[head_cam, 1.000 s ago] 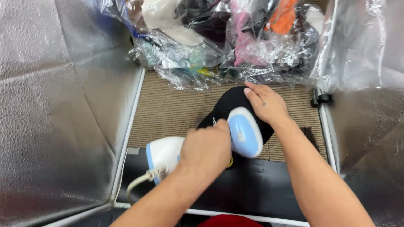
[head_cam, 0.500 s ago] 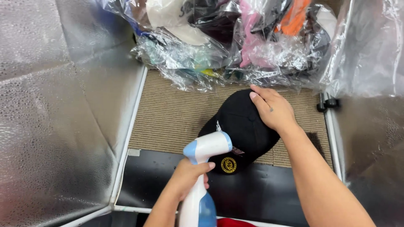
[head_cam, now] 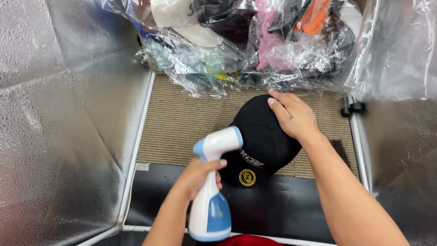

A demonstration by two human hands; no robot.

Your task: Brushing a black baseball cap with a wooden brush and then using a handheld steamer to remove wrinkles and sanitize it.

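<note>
My left hand [head_cam: 198, 175] has its fingers wrapped round the steamer [head_cam: 211, 191], upright, its head aimed right at the cap [head_cam: 261, 139]. The cap lies on the mat [head_cam: 182, 123], just right of the nozzle. My right hand [head_cam: 293, 116] rests flat on its crown, fingers together, nearer it.

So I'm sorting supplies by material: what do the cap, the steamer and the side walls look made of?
Black cap: matte woven fabric, probably cotton twill, with stitched seams. Handheld steamer: smooth, glossy white and blue plastic. Side walls: silvery reflective sheet, seemingly foil-faced, dimpled and creased, on white tubing.
</note>
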